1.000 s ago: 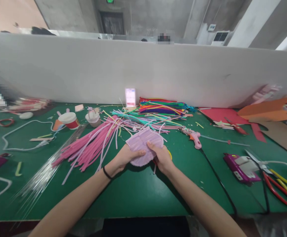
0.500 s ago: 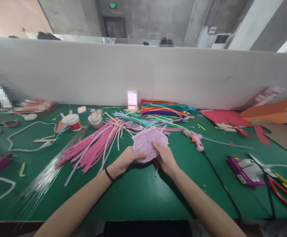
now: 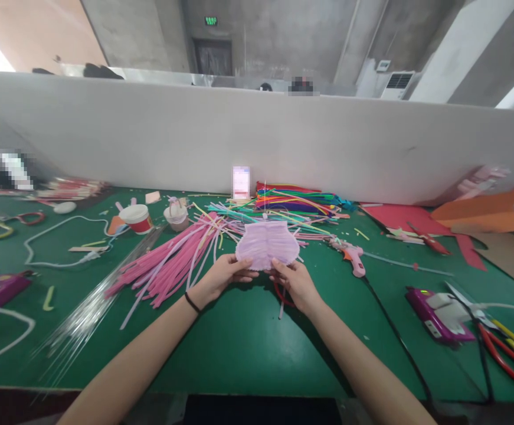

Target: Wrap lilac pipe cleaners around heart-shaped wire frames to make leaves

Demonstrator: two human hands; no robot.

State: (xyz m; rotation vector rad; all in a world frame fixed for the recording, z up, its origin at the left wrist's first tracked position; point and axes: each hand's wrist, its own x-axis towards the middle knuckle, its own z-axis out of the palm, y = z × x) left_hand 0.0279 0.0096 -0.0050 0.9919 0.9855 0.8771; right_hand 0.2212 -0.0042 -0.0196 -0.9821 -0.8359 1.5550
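Note:
A lilac panel of pipe cleaners laid side by side (image 3: 267,243) is held up over the table, its ribs running up and down and its sides rounded. My left hand (image 3: 225,276) pinches its lower left edge between thumb and fingers. At the lower right edge, my right hand (image 3: 295,284) grips it the same way. Beneath my right hand a red loop (image 3: 283,295) and a short lilac strand show in part. Left of my hands lies a bundle of pink pipe cleaners (image 3: 168,260) with some lilac ones across it.
A pink glue gun (image 3: 353,257) lies to the right, its black cord running to the front. Purple power strips (image 3: 438,316), red-handled pliers and scissors (image 3: 496,336) are further right. Paper cup (image 3: 138,219), clear rods (image 3: 92,307), coloured pipe cleaners (image 3: 292,198) and phone (image 3: 241,182) stand or lie around.
The lilac panel has turned from slanted to straight, facing me squarely. Both hands have shifted to its lower edge, thumbs now lower on it. The camera view has tilted slightly.

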